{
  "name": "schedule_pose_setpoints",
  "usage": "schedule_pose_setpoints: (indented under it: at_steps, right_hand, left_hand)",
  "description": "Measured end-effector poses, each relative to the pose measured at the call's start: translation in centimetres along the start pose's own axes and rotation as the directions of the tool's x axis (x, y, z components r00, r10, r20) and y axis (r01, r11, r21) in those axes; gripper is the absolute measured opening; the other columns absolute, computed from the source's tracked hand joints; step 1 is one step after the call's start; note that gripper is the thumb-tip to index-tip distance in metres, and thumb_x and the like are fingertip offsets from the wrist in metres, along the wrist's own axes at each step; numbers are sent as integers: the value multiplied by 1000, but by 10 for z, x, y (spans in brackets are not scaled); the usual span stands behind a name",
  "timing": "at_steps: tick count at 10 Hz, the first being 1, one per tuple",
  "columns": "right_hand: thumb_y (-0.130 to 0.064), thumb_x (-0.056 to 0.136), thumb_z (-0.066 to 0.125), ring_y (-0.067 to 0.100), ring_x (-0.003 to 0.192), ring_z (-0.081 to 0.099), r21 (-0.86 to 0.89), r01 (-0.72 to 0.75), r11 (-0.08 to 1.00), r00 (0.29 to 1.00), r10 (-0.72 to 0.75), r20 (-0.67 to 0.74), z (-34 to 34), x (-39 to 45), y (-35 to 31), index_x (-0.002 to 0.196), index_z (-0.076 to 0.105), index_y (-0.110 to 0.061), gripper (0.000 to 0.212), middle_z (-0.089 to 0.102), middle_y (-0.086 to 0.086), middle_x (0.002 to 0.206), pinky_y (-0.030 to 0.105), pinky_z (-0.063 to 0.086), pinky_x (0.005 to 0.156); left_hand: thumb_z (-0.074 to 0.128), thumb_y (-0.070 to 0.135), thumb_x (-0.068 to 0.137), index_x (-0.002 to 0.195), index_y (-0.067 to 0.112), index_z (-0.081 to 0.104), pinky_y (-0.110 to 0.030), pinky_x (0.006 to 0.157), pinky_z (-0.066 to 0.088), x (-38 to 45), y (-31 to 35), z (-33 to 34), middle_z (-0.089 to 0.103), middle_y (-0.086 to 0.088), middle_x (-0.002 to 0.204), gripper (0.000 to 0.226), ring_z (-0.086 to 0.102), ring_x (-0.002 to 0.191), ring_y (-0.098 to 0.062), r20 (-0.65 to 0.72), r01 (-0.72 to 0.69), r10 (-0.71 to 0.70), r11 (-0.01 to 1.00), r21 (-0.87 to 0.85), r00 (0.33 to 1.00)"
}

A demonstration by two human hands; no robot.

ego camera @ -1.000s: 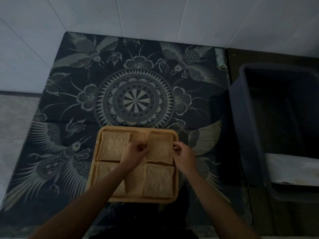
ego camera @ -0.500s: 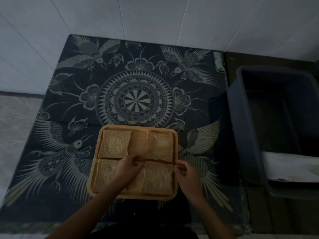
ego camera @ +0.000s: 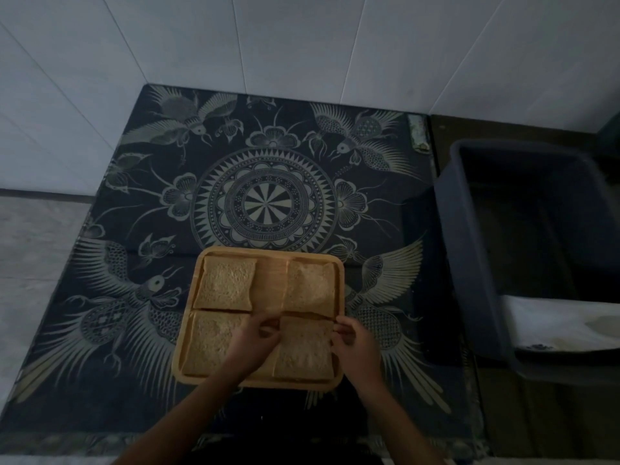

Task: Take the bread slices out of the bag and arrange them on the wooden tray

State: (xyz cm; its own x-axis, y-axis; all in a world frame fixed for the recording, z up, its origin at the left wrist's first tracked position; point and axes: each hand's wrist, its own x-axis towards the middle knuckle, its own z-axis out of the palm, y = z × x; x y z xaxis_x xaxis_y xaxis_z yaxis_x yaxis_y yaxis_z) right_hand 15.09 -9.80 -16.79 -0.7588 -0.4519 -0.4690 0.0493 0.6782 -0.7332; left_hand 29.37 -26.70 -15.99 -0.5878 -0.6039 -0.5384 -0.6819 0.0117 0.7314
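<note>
A wooden tray [ego camera: 270, 280] lies on a dark patterned cloth and carries four bread slices in a two-by-two grid. The far-left slice [ego camera: 226, 283], far-right slice [ego camera: 310, 285] and near-left slice [ego camera: 209, 344] lie flat. My left hand [ego camera: 256, 335] pinches the far-left corner of the near-right slice [ego camera: 303, 354]. At that slice's far-right corner my right hand [ego camera: 354, 340] pinches too. My left forearm covers part of the near-left slice. No bread bag shows in this view.
The cloth [ego camera: 265, 203] with birds and a round medallion covers the table up to a white tiled wall. A dark plastic bin [ego camera: 469, 263] stands close on the right, with something white [ego camera: 557, 323] lying inside it.
Both hands have drawn back from the far-right slice toward me and now pinch the far corners of the near-right slice. The far-right slice lies free on the tray.
</note>
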Motion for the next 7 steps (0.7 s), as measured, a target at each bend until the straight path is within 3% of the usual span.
schedule_pose_setpoints:
  at_steps: [1, 2, 4, 5, 6, 7]
  right_hand:
    - [-11, 95, 69, 8, 103, 67, 9, -15, 1000, 1000, 15, 5, 0, 0, -1, 128, 68, -12, 33, 72, -3, 110, 26, 55, 89]
    - [-11, 95, 70, 11, 105, 67, 28, -39, 999, 999, 39, 19, 0, 1, 0, 129, 67, -12, 34, 71, -2, 111, 37, 58, 95]
    - [-19, 95, 70, 9, 109, 67, -44, 55, 998, 998, -53, 40, -7, 1, 0, 128, 68, -15, 34, 71, -5, 116, 13, 48, 81]
    - [-31, 95, 71, 5, 109, 65, -98, 148, 984, 988, -143, 56, -14, 0, -4, 132, 66, -16, 41, 69, -8, 119, 19, 52, 88]
    - [-45, 92, 71, 9, 115, 63, -171, 251, 953, 968, -243, 65, -23, 0, -6, 133, 65, -18, 49, 68, -5, 125, 33, 55, 98]
    - [-57, 90, 67, 11, 121, 59, -263, 350, 899, 936, -349, 52, -34, 2, -9, 133, 63, -22, 56, 65, -7, 130, 36, 52, 101]
  left_hand:
    - [72, 13, 87, 122, 22, 72, -23, 85, 53, -1, 1, 0, 75, 5, 107, 36, 71, 89, -6, -2, -5, 5, 1000, 11, 1000]
    - [70, 11, 88, 123, 20, 71, -30, 91, 55, -3, 3, -2, 75, 2, 110, 36, 72, 93, -9, 2, -9, 9, 1000, 6, 1000]
    - [66, 27, 95, 123, 23, 68, -11, 65, 45, -9, 9, -1, 69, 6, 113, 28, 63, 79, 5, -42, -55, 60, 993, 102, 997]
    - [64, 33, 96, 125, 23, 66, -10, 63, 42, -12, 12, -1, 65, 7, 113, 31, 59, 77, 8, -69, -114, 129, 977, 182, 989]
    - [61, 36, 97, 130, 19, 64, -15, 71, 47, -14, 13, -1, 65, 0, 122, 37, 64, 86, -5, -74, -188, 216, 942, 278, 974]
    - [52, 54, 95, 136, 22, 61, -31, 92, 50, -16, 13, 4, 59, 3, 133, 53, 58, 116, -14, -65, -277, 329, 872, 403, 942]
